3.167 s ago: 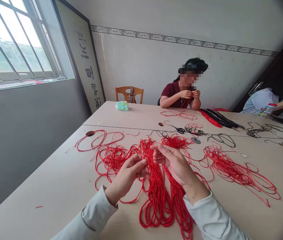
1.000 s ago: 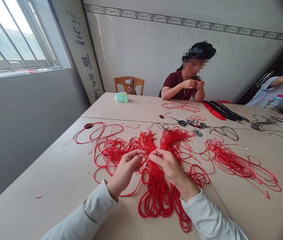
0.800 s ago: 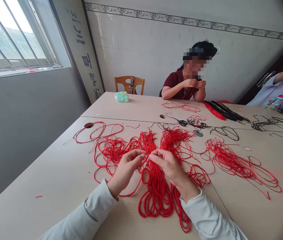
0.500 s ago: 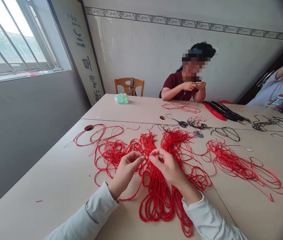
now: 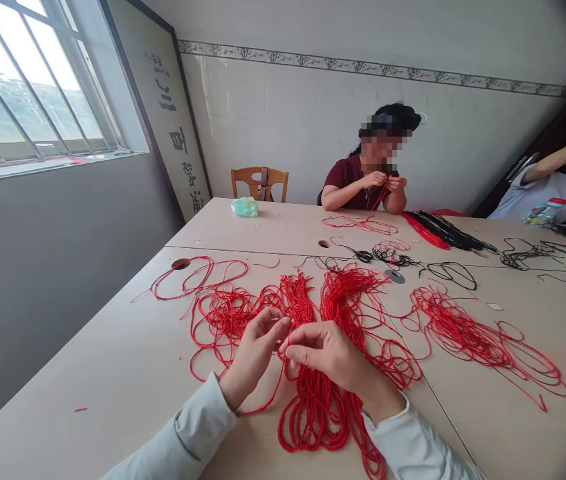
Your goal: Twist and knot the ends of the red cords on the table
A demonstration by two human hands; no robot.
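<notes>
The right fingers [image 5: 299, 347] are pressed together on a strand of red cord [image 5: 313, 417]. The left fingers [image 5: 271, 327] are curled just beside them; whether they grip cannot be determined. The twisted cord lies in loops directly below both hands and spreads past the fingers across the worktop [image 5: 113, 373].
</notes>
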